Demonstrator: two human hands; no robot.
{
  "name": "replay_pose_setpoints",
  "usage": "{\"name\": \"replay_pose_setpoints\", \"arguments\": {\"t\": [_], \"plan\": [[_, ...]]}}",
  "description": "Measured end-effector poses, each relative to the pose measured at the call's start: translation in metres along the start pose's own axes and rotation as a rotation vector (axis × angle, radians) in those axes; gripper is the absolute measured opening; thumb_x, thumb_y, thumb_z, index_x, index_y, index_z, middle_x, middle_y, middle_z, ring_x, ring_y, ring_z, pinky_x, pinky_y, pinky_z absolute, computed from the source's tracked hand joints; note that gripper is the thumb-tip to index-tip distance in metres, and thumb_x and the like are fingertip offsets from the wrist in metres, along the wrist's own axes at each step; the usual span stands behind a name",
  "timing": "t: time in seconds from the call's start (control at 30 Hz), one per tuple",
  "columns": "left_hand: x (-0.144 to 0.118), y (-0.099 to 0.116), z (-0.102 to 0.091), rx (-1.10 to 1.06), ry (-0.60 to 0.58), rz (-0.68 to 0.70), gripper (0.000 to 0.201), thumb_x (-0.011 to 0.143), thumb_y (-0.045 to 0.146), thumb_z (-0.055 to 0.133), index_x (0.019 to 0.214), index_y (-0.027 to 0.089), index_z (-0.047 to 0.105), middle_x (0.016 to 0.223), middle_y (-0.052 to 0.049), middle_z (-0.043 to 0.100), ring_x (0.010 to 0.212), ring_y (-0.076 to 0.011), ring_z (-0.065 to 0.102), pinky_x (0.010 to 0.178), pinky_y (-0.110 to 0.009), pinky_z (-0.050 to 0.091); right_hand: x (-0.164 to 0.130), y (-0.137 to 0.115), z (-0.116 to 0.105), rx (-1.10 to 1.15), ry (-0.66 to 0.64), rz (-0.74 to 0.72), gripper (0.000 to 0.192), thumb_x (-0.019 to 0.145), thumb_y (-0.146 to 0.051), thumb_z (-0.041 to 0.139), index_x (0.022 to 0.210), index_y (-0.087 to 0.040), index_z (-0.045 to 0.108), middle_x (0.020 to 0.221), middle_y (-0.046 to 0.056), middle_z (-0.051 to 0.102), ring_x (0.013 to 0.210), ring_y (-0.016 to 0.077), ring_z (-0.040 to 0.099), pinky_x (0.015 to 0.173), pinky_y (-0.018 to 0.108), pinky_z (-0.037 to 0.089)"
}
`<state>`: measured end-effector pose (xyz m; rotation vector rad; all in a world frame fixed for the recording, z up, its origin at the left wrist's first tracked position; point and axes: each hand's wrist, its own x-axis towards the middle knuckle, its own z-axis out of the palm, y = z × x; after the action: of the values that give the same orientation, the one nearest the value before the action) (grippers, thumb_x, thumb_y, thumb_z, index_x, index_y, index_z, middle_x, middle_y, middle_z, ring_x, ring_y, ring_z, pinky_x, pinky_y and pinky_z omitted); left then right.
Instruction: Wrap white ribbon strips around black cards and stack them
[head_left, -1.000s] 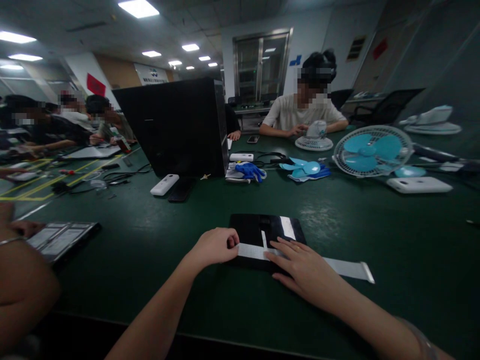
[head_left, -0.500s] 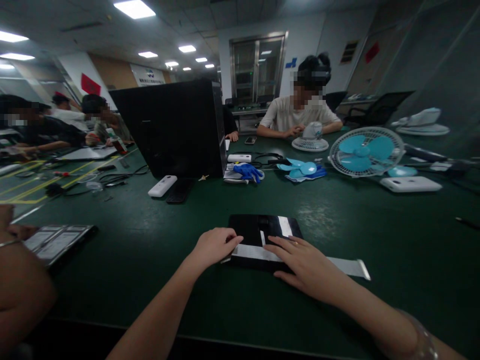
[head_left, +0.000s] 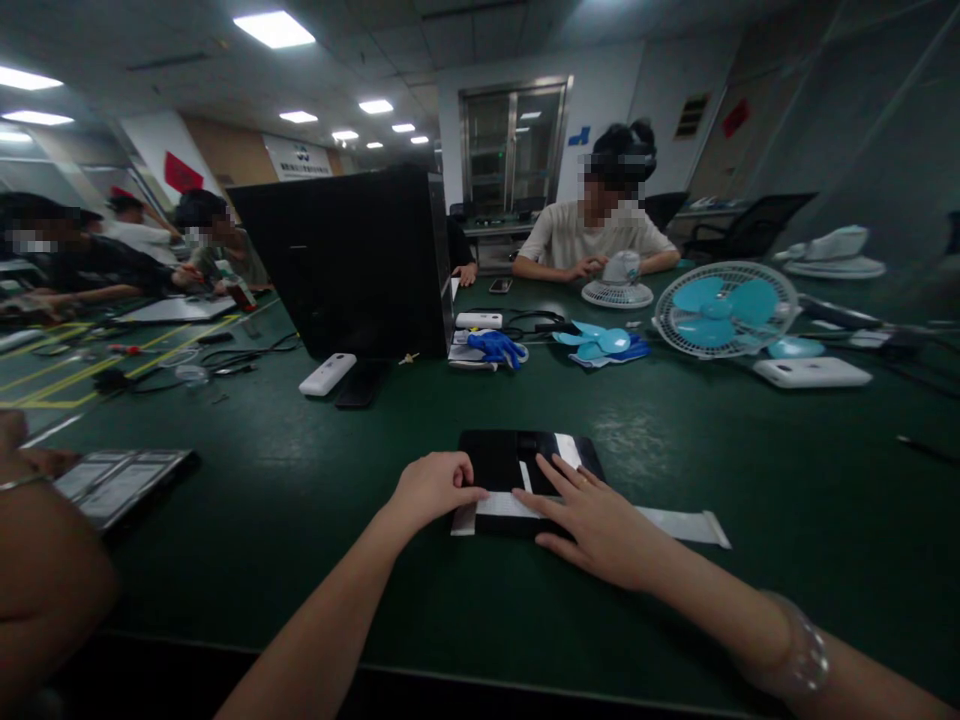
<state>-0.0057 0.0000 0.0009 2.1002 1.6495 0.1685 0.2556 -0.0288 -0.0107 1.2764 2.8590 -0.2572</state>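
A flat black rectangular device (head_left: 491, 457) lies on the green table, a white patch on its upper right. Across its near part runs a whitish flat ribbon cable (head_left: 679, 523), whose right end with a bar-like tip reaches past the device onto the table. My left hand (head_left: 431, 490) is at the device's left edge, thumb and fingers closed on the cable; a short bent end of it shows below the thumb. With fingers spread, my right hand (head_left: 600, 525) lies flat over the cable and device, hiding part of both.
A large black computer case (head_left: 345, 265) stands at the back left, with a white box (head_left: 328, 374) before it. Blue gloves (head_left: 495, 348), fan blades (head_left: 600, 340) and a caged fan (head_left: 724, 310) lie farther back. Another person's arm (head_left: 49, 560) is at left.
My left thumb has shifted along the cable, and a bent cable end now shows at the left. My right fingers have spread wider; the cable's right end has moved slightly left.
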Motion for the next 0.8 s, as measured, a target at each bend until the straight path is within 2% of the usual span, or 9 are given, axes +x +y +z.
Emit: {"name": "replay_pose_setpoints", "arguments": {"t": [0.1,0.2,0.33,0.47,0.53,0.63,0.8], "plan": [[0.000,-0.001,0.000,-0.050,0.061,0.010,0.042,0.086,0.062,0.047,0.087,0.023,0.065,0.083,0.000,0.068,0.072,-0.0163,0.061,0.055,-0.025,0.037,-0.002,-0.001,0.000,-0.015,0.015,-0.004,0.059,0.093,-0.060,0.038,0.145,-0.034,0.037,0.156,0.011,0.014,0.139,0.0389,0.017,0.107,0.063,0.025],[0.001,-0.002,0.000,-0.079,0.136,0.026,0.047,0.094,0.055,0.033,0.086,0.022,0.064,0.085,-0.001,0.067,0.075,-0.0167,0.061,0.058,-0.026,0.038,-0.003,-0.001,0.000,-0.036,0.042,-0.020,0.056,0.093,-0.058,0.039,0.145,-0.035,0.037,0.155,0.011,0.017,0.138,0.0386,0.020,0.105,0.064,0.027],[0.001,-0.003,-0.001,-0.083,0.201,-0.009,0.042,0.094,0.049,0.036,0.080,0.021,0.063,0.080,-0.001,0.065,0.072,-0.0160,0.059,0.058,-0.025,0.038,-0.005,0.002,-0.001,-0.048,0.063,-0.027,0.056,0.093,-0.058,0.039,0.145,-0.036,0.037,0.154,0.011,0.018,0.138,0.0391,0.020,0.102,0.065,0.029],[0.003,-0.007,-0.001,-0.113,0.198,-0.041,0.042,0.093,0.050,0.038,0.081,0.021,0.065,0.074,0.000,0.064,0.067,-0.0159,0.058,0.058,-0.026,0.039,-0.014,0.017,-0.001,-0.076,0.040,0.014,0.057,0.094,-0.060,0.036,0.146,-0.038,0.033,0.155,0.011,0.016,0.138,0.0381,0.020,0.103,0.064,0.030],[0.005,-0.009,-0.001,-0.129,0.225,-0.014,0.036,0.092,0.048,0.042,0.086,0.022,0.067,0.081,-0.001,0.066,0.072,-0.0167,0.060,0.061,-0.027,0.041,-0.023,0.030,-0.001,-0.106,0.019,0.070,0.058,0.094,-0.061,0.033,0.147,-0.038,0.031,0.155,0.011,0.015,0.138,0.0378,0.021,0.103,0.063,0.030],[0.005,-0.010,0.000,-0.157,0.297,0.060,0.030,0.090,0.044,0.047,0.098,0.025,0.068,0.105,-0.002,0.065,0.087,-0.0179,0.060,0.070,-0.028,0.045,-0.044,0.060,0.001,-0.141,0.004,0.193,0.060,0.093,-0.063,0.032,0.147,-0.036,0.032,0.156,0.011,0.015,0.137,0.0375,0.023,0.104,0.062,0.030],[0.003,-0.008,-0.001,-0.202,0.293,0.076,0.050,0.093,0.053,0.037,0.070,0.019,0.066,0.113,-0.005,0.061,0.098,-0.0217,0.059,0.081,-0.035,0.047,-0.099,0.139,0.007,-0.164,0.026,0.478,0.061,0.092,-0.063,0.033,0.145,-0.035,0.036,0.155,0.011,0.018,0.138,0.0369,0.022,0.103,0.061,0.030]]}}
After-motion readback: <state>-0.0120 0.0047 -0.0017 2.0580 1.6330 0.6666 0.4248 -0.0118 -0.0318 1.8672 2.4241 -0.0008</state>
